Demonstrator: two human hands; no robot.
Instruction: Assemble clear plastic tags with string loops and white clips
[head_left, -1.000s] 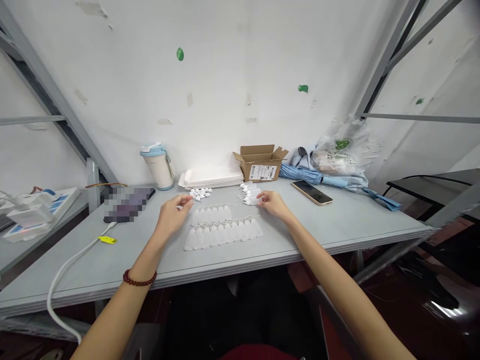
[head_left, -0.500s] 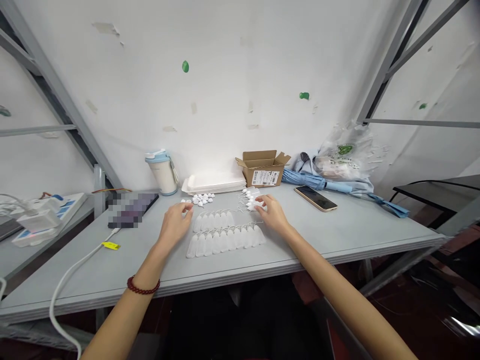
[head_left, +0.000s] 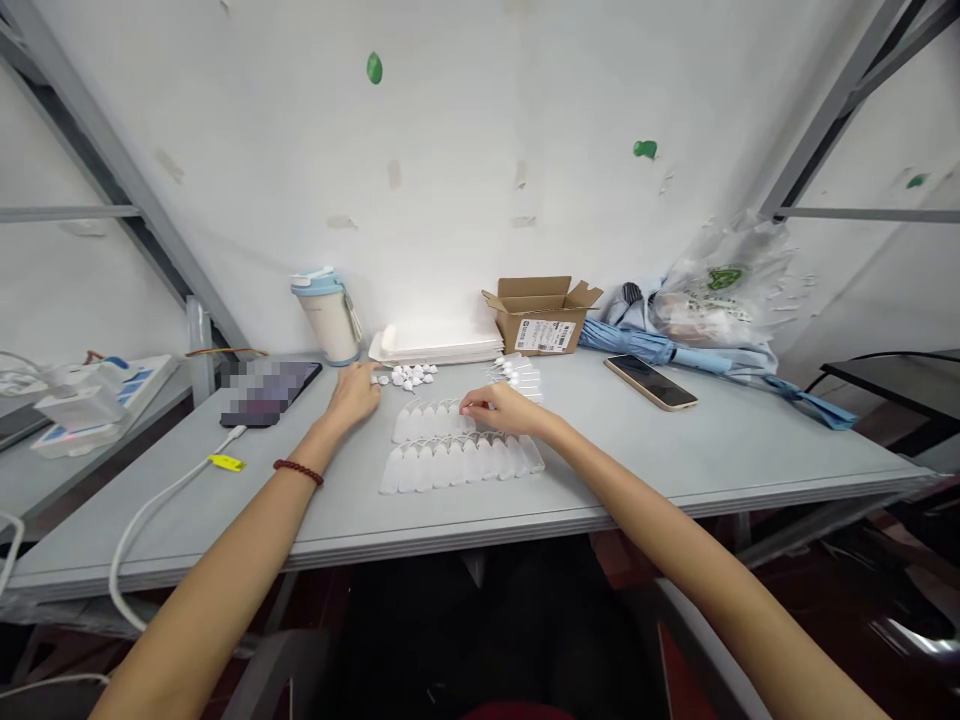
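Two rows of small translucent white plastic pieces (head_left: pixel 457 458) lie side by side on the grey table (head_left: pixel 675 450). My right hand (head_left: pixel 501 408) rests at the right end of the back row, fingers curled and pinched on something too small to name. My left hand (head_left: pixel 352 393) reaches forward to a heap of small white caps (head_left: pixel 409 374), its fingertips touching the nearest ones; whether it holds one is hidden. A red bead bracelet sits on my left wrist. A second cluster of small white pieces (head_left: pixel 517 372) lies beyond my right hand.
At the back stand a blue-lidded cup (head_left: pixel 326 316), a stack of white trays (head_left: pixel 435 343), an open cardboard box (head_left: pixel 541 314), a blue umbrella (head_left: pixel 637 345) and a plastic bag (head_left: pixel 720 290). A phone (head_left: pixel 650 381) lies right; another device (head_left: pixel 266 392) with a white cable lies left.
My left hand moved forward from the back row to the heap of caps. My right hand moved left from the far cluster to the back row's end. The camera shifted slightly.
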